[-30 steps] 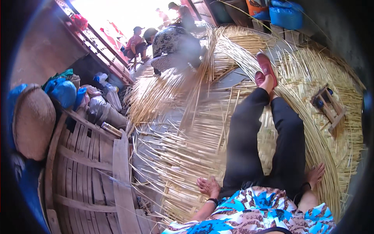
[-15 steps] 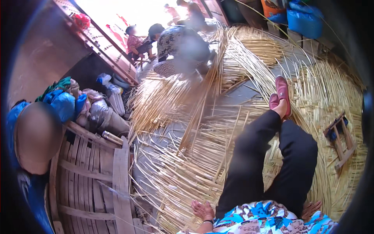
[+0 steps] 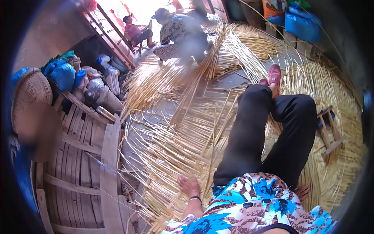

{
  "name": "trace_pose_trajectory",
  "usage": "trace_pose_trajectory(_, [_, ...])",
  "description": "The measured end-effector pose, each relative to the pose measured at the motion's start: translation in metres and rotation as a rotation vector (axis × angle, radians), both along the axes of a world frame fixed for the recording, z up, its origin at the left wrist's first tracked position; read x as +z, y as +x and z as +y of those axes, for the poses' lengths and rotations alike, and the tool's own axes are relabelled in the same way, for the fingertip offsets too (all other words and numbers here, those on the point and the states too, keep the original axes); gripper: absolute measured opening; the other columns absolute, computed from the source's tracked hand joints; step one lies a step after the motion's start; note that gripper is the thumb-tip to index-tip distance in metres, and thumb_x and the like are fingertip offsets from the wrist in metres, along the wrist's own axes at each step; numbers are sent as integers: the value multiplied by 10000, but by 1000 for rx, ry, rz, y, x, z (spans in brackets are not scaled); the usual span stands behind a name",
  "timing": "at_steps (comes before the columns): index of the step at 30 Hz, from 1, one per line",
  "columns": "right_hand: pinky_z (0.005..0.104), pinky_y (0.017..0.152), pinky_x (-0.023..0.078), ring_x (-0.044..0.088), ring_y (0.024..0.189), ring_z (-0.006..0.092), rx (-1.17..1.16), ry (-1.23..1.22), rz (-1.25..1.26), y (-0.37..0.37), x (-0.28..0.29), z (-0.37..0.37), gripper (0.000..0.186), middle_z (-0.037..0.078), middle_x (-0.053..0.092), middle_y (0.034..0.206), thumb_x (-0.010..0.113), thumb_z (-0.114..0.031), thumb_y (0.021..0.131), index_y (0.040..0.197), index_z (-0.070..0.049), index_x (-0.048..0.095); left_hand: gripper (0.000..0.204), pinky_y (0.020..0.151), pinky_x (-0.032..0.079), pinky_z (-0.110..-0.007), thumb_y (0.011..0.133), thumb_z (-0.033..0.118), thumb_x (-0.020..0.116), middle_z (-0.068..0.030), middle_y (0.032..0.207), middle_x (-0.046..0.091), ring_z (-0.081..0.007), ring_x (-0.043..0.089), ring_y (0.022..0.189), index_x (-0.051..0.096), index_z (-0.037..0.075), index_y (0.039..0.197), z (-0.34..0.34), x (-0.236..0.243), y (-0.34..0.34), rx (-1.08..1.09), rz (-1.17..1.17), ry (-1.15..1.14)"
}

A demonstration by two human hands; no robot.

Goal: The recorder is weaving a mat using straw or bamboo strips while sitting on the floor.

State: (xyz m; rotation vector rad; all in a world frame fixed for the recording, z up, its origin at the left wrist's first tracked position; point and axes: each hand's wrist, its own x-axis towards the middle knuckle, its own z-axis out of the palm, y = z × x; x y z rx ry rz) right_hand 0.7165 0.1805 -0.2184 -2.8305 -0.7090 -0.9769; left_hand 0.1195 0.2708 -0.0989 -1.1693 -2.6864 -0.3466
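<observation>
Many reed strips (image 3: 167, 150) | long axis crosswise, ends pointing left | left grip (image 3: 189, 186) spread | right grip (image 3: 302, 192): cannot tell

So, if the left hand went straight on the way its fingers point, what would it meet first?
The left hand would probably meet the pale reeds spread just ahead, though the fisheye view leaves their height unclear.

Straw mat (image 3: 343, 171), near-left part: low passage forward from left hand (image 3: 189, 186) over flat-lying stalks (image 3: 183, 144). Left edge: loose ends jut toward slatted wooden frame (image 3: 109, 163), which bars reach beyond. Centre: dark-trousered legs (image 3: 249, 136) block crossing between hands. Right edge: wooden stool (image 3: 334, 146) obstructs, forward-right of right hand (image 3: 302, 192).
</observation>
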Motion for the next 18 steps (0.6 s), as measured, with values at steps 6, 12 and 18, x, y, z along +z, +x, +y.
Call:
trace_pose_trajectory(6, [484,1064,204,421,1249,235,-53,-19,-55,-50,78,25,544,9,406,1401,244,-488,946,1378,-190,386,710,1076,219,-454,843,484,529,-165,1404,349,-301,262,1342,359,2,1336,-9,7,3,36,-29,9])
trace_pose_trajectory(12, [497,1044,237,399,1265,235,-128,-166,100,-73,115,35,570,-4,375,1420,203,-535,938,1391,-224,356,713,1072,215,-454,842,491,528,-150,1413,338,-302,249,1347,354,12,1341,19,11,1,-7,-25,0])
trace_pose_trajectory(18, [508,1015,298,317,1316,229,-195,-217,143,-70,102,39,579,-29,297,1461,217,-573,925,1405,-267,317,727,1029,242,-493,829,500,541,-114,1446,288,-292,236,1354,338,47,1361,16,8,0,1,-35,-56])
